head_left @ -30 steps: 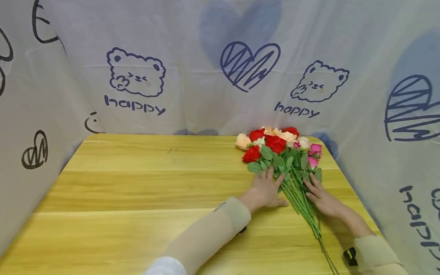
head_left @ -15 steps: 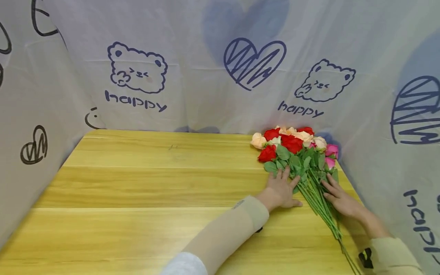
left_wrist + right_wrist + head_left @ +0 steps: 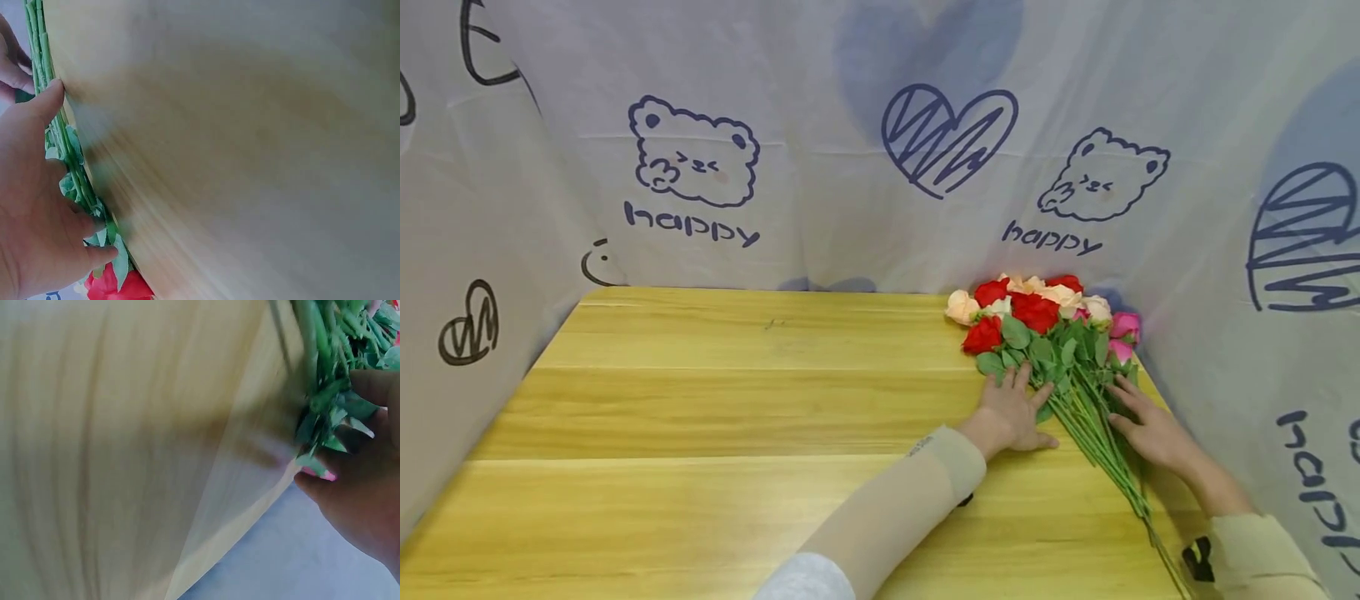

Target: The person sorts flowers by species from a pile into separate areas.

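A bunch of artificial roses (image 3: 1036, 313) in red, peach, white and pink lies at the table's far right corner. Its green stems (image 3: 1105, 458) run toward the near right edge. My left hand (image 3: 1011, 417) rests with spread, straight fingers against the leaves on the bunch's left side. On the other side, my right hand (image 3: 1157, 429) touches the leaves and stems with loosely bent fingers. In the left wrist view, the stems (image 3: 44, 56) pass behind my thumb and a red rose (image 3: 119, 284) shows below. Leaves (image 3: 337, 419) meet my right fingertips in the right wrist view.
The yellow wooden table (image 3: 700, 417) spreads to the left of the flowers. A pale curtain (image 3: 820, 208) printed with bears and hearts hangs behind it and along both sides, close to the flower heads.
In the head view the bunch and both hands have shifted right, mostly during the first half second. My right fingers have since drawn slightly away from the stems.
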### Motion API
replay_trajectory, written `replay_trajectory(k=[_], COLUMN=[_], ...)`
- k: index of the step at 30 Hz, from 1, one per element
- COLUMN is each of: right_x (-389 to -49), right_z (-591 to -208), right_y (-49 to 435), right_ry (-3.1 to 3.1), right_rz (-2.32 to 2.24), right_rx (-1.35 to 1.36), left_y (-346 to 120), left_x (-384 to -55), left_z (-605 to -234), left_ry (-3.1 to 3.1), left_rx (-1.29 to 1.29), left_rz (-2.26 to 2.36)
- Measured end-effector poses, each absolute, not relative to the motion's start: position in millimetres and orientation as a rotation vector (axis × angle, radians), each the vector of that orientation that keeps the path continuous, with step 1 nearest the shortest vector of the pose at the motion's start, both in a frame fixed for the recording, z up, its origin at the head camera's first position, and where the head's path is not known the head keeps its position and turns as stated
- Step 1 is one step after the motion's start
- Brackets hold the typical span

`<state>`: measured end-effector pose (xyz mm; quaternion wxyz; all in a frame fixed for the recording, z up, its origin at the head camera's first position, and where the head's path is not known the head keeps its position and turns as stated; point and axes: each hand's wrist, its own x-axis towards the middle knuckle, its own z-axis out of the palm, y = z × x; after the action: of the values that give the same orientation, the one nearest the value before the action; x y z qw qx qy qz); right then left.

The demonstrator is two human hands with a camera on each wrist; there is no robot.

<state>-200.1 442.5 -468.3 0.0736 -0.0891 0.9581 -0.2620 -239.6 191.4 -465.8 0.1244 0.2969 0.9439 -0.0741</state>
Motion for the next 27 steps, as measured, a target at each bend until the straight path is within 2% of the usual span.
replay_trajectory(k=[12, 27], right_x=[-200, -218], right_z=[-462, -470], right_y=[424, 423], right_ry=[3.205, 3.231], right_rz=[-0.528, -0.416], right_rx=[-0.352, -0.371], left_y=[191, 185], left_x=[-239, -240], left_z=[-465, -465], left_ry=[2.742, 2.741], left_rx=[0.857, 0.873], left_rz=[-0.227, -0.230])
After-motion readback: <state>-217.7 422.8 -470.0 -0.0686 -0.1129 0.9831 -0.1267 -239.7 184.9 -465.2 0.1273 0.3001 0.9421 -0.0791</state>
